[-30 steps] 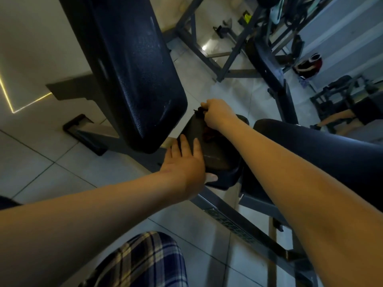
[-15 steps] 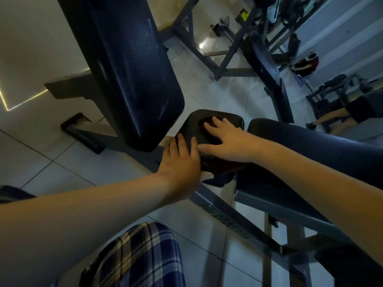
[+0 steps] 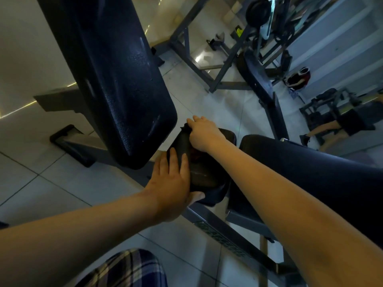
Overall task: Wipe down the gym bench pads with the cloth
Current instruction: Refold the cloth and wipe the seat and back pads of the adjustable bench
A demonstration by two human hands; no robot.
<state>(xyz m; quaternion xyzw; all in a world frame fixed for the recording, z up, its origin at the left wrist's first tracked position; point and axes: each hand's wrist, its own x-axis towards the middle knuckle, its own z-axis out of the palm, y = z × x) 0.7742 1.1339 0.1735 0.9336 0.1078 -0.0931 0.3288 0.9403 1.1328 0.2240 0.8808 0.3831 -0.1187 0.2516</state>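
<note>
A dark cloth (image 3: 194, 155) lies on the small black bench pad (image 3: 203, 179), over tiled floor (image 3: 62, 193).

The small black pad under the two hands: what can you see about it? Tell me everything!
The small pad is dark, round-cornered and looks like slightly shiny leather, with a pale streak near the front. It sits on a grey metal frame, between the big back pad and the long pad. The left hand lies flat on its near edge; the right hand grips a dark cloth at its far end.

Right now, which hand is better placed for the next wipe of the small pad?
Right hand: it holds the cloth on the small pad; the left hand only braces its near edge.
</note>
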